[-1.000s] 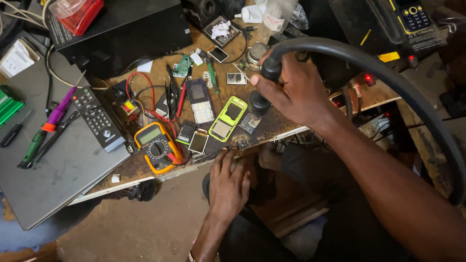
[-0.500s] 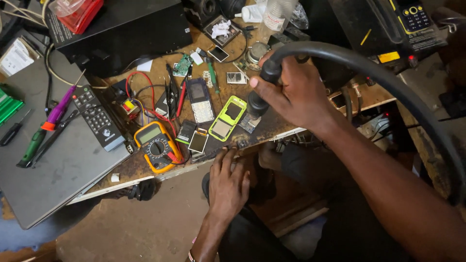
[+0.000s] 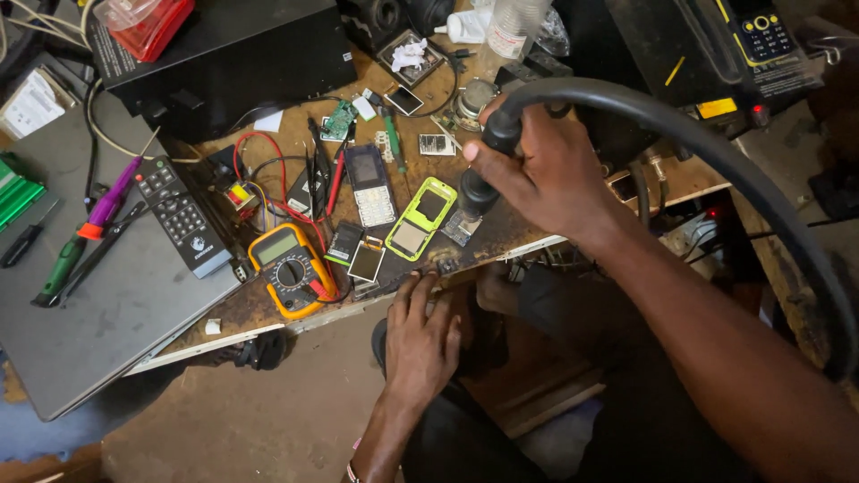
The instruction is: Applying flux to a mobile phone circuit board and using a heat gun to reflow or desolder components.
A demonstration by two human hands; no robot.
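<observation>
My right hand grips a black hot-air tool handle with a thick black hose arching to the right. Its nozzle points down at a small circuit board on the worn wooden bench. My left hand rests flat at the bench's front edge, fingertips touching the wood just below the board, holding nothing. A lime-green phone frame lies just left of the nozzle, and a grey keypad phone beyond it.
A yellow multimeter with red and black leads, a black remote, a closed grey laptop with screwdrivers on it, a black box, a plastic bottle and several small phone parts crowd the bench.
My right hand with the hot-air tool stays over the small board, shifting only slightly. My left hand has hardly moved.
</observation>
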